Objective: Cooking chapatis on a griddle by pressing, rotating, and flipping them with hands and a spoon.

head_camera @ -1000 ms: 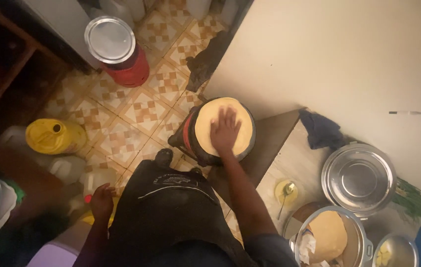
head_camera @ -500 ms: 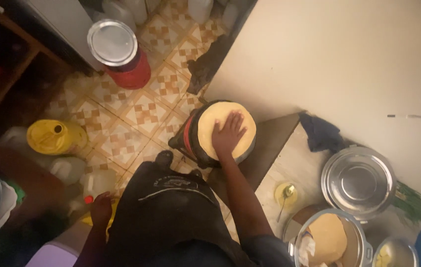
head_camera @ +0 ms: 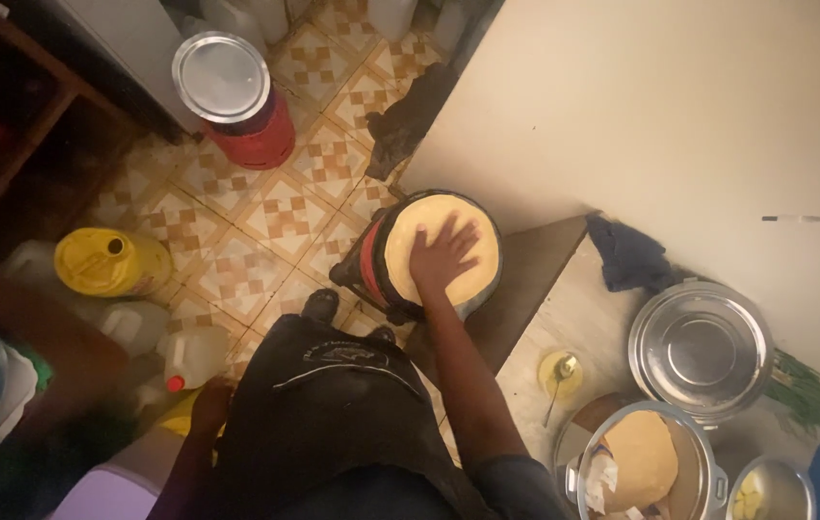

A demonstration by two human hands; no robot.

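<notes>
Where fingers (head_camera: 460, 237) spread, flatbread (head_camera: 441, 247) lies beneath.

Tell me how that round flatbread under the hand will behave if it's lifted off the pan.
The flatbread looks thin and pale, so it is probably soft and would droop if lifted by one edge. It likely weighs little. The right hand lies flat on it, fingers spread, which suggests it slides or turns easily on the pan.

Round pale flatbread (head_camera: 434, 226) lies flat on pan (head_camera: 386, 289).
</notes>
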